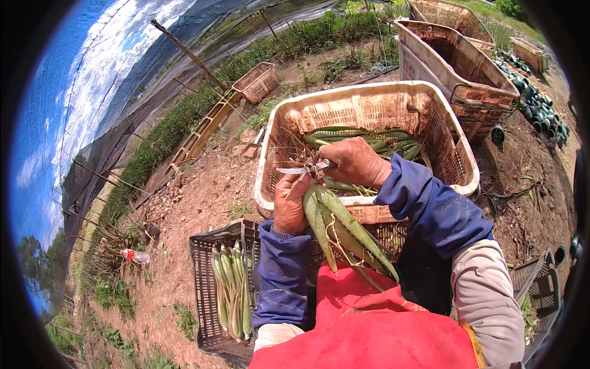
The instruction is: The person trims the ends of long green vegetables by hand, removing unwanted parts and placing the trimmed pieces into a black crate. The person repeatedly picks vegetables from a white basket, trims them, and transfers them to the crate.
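My left hand (289, 206) is closed round the base of an aloe plant (345, 222), whose thick green leaves hang toward my lap. Dry brown roots (299, 152) stick up past the grip. My right hand (357, 161) is wrapped round the handle of a knife. The knife's blade (295, 170) points left and lies across the root end, close to my left thumb. Below my hands stands a large dirty white plastic crate (284, 109), with more aloe plants (393, 142) inside. A red apron (369, 329) covers my lap.
On my left, a black crate (205, 289) holds several long aloe leaves (232, 289). Stacked crates (455, 58) stand at the far right beside dark green pots (541, 107). A small crate (257, 82), a wooden ladder-like frame (206, 128) and a plastic bottle (136, 256) lie on bare soil.
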`<state>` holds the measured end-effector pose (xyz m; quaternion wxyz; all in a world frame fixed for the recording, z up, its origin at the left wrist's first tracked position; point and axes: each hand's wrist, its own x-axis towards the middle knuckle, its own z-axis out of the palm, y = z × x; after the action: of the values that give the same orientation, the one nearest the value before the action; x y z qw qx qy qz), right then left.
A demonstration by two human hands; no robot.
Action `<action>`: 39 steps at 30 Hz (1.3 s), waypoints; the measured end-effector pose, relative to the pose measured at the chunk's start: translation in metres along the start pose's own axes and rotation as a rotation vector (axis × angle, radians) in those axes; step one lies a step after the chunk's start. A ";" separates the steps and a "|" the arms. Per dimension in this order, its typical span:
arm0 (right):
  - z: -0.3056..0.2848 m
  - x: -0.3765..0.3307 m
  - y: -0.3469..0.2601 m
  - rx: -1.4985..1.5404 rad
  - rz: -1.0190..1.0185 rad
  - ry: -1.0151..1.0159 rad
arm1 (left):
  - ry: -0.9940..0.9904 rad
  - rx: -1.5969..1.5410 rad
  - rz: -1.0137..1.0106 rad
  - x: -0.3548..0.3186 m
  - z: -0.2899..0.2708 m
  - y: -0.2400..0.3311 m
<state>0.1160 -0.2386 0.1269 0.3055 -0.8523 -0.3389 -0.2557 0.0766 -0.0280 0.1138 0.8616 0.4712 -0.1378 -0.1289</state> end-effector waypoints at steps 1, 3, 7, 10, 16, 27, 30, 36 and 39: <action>0.003 -0.002 0.004 -0.028 0.038 -0.016 | 0.022 -0.036 0.013 0.001 -0.002 -0.004; 0.010 -0.007 0.014 -0.108 0.121 -0.061 | 0.056 -0.106 0.032 0.006 -0.004 -0.014; 0.027 -0.019 0.033 -0.074 0.131 -0.099 | 0.154 -0.152 -0.005 0.006 -0.004 -0.027; 0.025 -0.027 0.060 -0.112 0.417 -0.100 | -0.026 -0.160 0.043 -0.011 -0.011 -0.022; -0.051 -0.054 0.120 -0.352 0.639 0.233 | 0.066 -0.106 0.128 -0.049 -0.041 0.015; -0.193 -0.372 0.163 0.083 1.277 1.119 | 0.214 -0.065 0.189 -0.081 -0.088 0.044; -0.133 -0.536 0.144 0.119 1.799 1.090 | 0.220 -0.037 0.154 -0.081 -0.102 0.051; -0.046 -0.709 0.096 -0.073 2.048 0.326 | 0.344 0.268 0.156 -0.080 -0.104 0.069; -0.097 -0.655 0.110 0.061 1.785 0.838 | 0.374 0.350 0.195 -0.074 -0.103 0.084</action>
<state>-0.2448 -0.6462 -0.2660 0.5037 -0.6273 0.5579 -0.2038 0.0523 0.1220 0.1230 0.7860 0.6129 -0.0412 0.0697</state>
